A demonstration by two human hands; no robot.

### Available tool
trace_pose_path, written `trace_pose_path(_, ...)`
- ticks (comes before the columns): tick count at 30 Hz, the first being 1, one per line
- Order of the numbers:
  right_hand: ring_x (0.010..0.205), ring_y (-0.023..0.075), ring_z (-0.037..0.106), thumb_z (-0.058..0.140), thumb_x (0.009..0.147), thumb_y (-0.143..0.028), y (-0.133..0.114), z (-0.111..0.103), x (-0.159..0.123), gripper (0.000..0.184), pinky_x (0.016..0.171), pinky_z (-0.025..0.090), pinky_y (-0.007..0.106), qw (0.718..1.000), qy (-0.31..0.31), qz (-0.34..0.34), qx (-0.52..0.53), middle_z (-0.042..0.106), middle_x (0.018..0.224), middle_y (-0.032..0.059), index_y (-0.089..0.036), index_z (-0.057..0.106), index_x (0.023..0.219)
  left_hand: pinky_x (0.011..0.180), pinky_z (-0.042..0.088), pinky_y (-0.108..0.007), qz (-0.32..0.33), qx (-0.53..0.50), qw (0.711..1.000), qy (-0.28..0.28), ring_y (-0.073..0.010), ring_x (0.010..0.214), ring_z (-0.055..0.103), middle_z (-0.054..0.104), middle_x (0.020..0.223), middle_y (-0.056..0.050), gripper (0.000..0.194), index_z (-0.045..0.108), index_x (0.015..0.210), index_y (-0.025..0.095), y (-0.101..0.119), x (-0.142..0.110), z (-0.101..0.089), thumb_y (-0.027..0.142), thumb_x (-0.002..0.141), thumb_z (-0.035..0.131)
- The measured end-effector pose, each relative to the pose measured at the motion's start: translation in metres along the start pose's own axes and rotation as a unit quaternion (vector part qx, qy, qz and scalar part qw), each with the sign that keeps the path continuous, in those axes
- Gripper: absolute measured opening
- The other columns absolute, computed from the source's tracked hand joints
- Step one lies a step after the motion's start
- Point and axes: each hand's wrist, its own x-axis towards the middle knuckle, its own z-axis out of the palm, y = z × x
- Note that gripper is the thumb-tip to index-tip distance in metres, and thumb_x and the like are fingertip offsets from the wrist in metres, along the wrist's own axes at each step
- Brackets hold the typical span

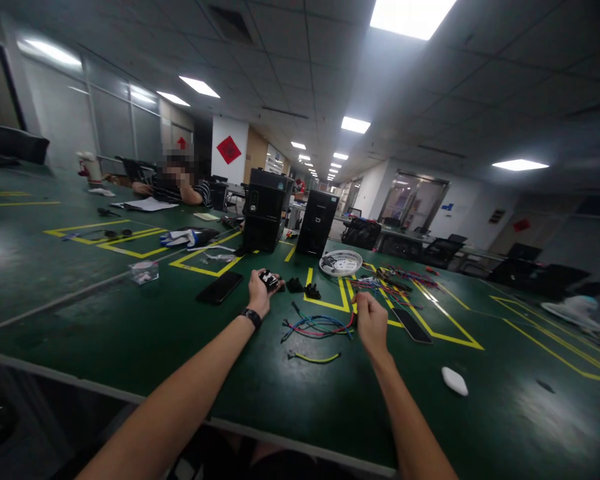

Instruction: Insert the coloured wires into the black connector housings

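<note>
My left hand (pixel 258 297), with a dark band on its wrist, is closed around small black parts with white patches (pixel 269 280); their exact kind is too small to tell. Just right of it on the green table lie two small black pieces (pixel 295 285). My right hand (pixel 373 323) is closed in a pinch above the table, and what its fingers hold, if anything, I cannot make out. Beside it, a loose bunch of blue, red and green cables (pixel 316 325) spreads leftward. A short yellow cable (pixel 317 359) lies nearer to me.
A black phone (pixel 221 288) lies left of my left hand. Two black computer cases (pixel 265 210) stand at the back, near a white round basket (pixel 341 263). More cables (pixel 405 277) lie right, a white case (pixel 455 381) front right. Another person (pixel 177 183) sits far left.
</note>
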Motion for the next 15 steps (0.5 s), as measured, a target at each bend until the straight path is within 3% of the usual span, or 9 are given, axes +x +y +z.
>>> trace_pose_path(1, 0.070, 0.0187, 0.054, 0.033, 0.097, -0.040, 0.002, 0.005, 0.000, 0.040, 0.067, 0.039, 0.027, 0.999, -0.016, -0.035, -0.029, 0.058, 0.070, 0.0036, -0.017, 0.063, 0.086, 0.058, 0.046, -0.027, -0.003, 0.000, 1.000, 0.000, -0.0145, 0.059, 0.060, 0.064, 0.065, -0.002, 0.034, 0.056, 0.093, 0.016, -0.001, 0.001, -0.002, 0.046, 0.090, 0.042)
trace_pose_path(4, 0.099, 0.0232, 0.055, 0.038, 0.096, -0.029, 0.005, 0.026, -0.003, 0.030, 0.085, 0.037, 0.034, 0.973, -0.146, -0.140, -0.110, 0.063, 0.103, 0.0104, -0.019, 0.061, 0.113, 0.057, 0.047, -0.028, -0.014, 0.000, 1.000, -0.005, -0.0169, 0.063, 0.063, 0.068, 0.071, -0.006, 0.041, 0.056, 0.093, 0.014, -0.010, -0.002, 0.001, 0.053, 0.087, 0.044)
trace_pose_path(7, 0.110, 0.0251, 0.050, 0.046, 0.094, -0.024, 0.006, 0.040, -0.008, 0.030, 0.093, 0.032, 0.040, 0.944, -0.226, -0.167, -0.175, 0.061, 0.115, 0.0118, -0.020, 0.058, 0.121, 0.059, 0.049, -0.029, -0.015, 0.011, 1.000, -0.021, -0.0178, 0.064, 0.065, 0.069, 0.072, -0.007, 0.046, 0.057, 0.092, 0.014, -0.020, -0.004, 0.007, 0.058, 0.085, 0.044)
trace_pose_path(11, 0.091, 0.0193, 0.057, 0.052, 0.092, -0.031, -0.002, 0.034, -0.019, 0.021, 0.079, 0.038, 0.030, 0.925, -0.325, -0.147, -0.131, 0.065, 0.097, 0.0072, -0.018, 0.065, 0.102, 0.064, 0.051, -0.031, -0.014, 0.058, 0.995, -0.077, -0.0189, 0.066, 0.066, 0.070, 0.071, -0.009, 0.047, 0.059, 0.090, 0.013, -0.027, -0.001, 0.015, 0.057, 0.086, 0.043)
trace_pose_path(15, 0.079, 0.0171, 0.057, 0.074, 0.071, -0.047, -0.013, 0.029, -0.031, 0.037, 0.064, 0.036, 0.024, 0.873, -0.446, -0.167, -0.108, 0.063, 0.090, 0.0018, -0.020, 0.065, 0.095, 0.061, 0.051, -0.032, -0.045, 0.145, 0.964, -0.218, -0.0200, 0.063, 0.067, 0.070, 0.070, -0.008, 0.041, 0.054, 0.104, 0.014, -0.038, 0.005, 0.046, 0.045, 0.092, 0.031)
